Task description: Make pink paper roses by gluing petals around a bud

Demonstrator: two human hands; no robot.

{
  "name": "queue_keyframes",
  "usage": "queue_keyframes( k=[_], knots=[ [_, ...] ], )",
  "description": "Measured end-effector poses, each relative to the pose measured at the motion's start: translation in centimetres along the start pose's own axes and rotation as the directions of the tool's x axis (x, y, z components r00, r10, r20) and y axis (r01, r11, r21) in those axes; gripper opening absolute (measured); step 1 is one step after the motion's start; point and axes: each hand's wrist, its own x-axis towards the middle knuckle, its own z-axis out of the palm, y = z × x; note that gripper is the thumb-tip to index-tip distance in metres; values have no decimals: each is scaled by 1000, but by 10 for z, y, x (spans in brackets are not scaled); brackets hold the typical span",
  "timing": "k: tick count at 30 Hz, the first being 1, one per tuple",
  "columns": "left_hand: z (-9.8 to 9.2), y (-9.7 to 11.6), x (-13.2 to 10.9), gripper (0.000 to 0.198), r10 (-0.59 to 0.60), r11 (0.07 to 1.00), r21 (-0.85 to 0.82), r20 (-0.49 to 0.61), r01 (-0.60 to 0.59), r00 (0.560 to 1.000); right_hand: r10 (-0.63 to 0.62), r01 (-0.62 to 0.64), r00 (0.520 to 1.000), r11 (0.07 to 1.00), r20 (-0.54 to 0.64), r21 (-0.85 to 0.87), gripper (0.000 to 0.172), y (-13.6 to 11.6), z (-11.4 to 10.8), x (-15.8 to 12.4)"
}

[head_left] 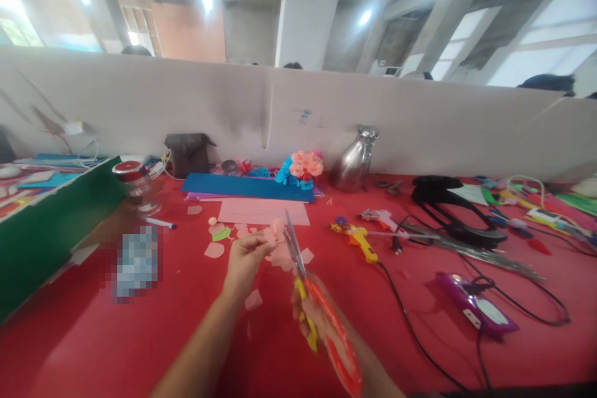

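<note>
My left hand (246, 261) pinches a small pink paper piece (277, 229), which looks curled at its top. Close on its right are the blades of a pair of scissors (295, 247), slightly parted and pointing up and away. My right hand (311, 317) is wrapped round their red and yellow handles. Under and around both hands lie pink paper petals (282, 259) and a green paper piece (221, 234). A pink paper sheet (261, 211) lies just beyond them.
Blue sheets (247, 186), paper flowers (305, 166) and a steel jug (353, 161) stand at the back. On the right are a yellow glue gun (361, 242), a purple power strip (478, 305), cords and a black strap (457, 214). A jar (137, 186) and green board (56, 236) are left.
</note>
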Motion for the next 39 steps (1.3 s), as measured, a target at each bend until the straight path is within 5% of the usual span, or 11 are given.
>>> queue_keyframes(
  k=[4, 11, 16, 25, 39],
  knots=[
    [0, 0, -1, 10, -6, 1000, 2, 15, 6, 1000, -22, 23, 999, 1000, -23, 14, 54, 0, 5, -4],
    [-1, -1, -2, 9, 47, 997, 51, 67, -51, 997, -42, 41, 999, 999, 28, 11, 70, 10, 5, 22],
    [1, -2, -2, 9, 38, 999, 25, 79, -40, 996, -131, 125, 987, 990, 93, 69, 59, 14, 6, 25],
    [2, -5, -4, 15, 13, 1000, -10, 62, -12, 998, -85, 80, 989, 996, 119, 46, 55, 2, 10, 13],
    [4, -2, -5, 14, -6, 1000, 7, 57, 6, 998, -36, 40, 996, 998, -76, 53, 48, -12, 28, -2]
  ],
)
